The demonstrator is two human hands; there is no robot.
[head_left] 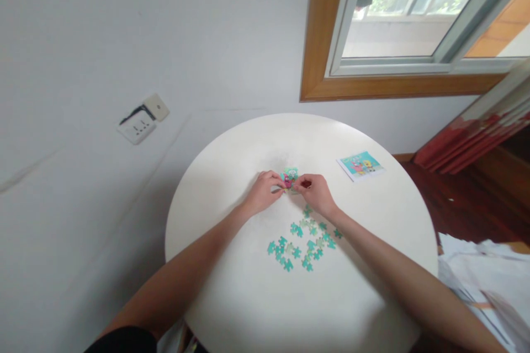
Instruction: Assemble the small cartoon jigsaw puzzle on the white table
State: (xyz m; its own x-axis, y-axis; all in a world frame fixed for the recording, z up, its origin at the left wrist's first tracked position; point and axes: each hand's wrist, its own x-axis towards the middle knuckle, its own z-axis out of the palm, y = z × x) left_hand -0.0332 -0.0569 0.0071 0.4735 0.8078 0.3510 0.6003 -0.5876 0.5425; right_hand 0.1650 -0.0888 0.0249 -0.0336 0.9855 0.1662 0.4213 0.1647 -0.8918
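Note:
On a round white table both my hands meet over a small joined cluster of jigsaw pieces, pink and teal. My left hand pinches the cluster's left edge with curled fingers. My right hand is closed in a pinch at the cluster's right edge; whether it holds a separate piece I cannot make out. Several loose teal jigsaw pieces lie scattered on the table just nearer to me, below my right wrist.
A small cartoon picture card lies on the table at the far right. A wall socket sits on the white wall to the left. A wood-framed window is behind. White papers lie right of the table.

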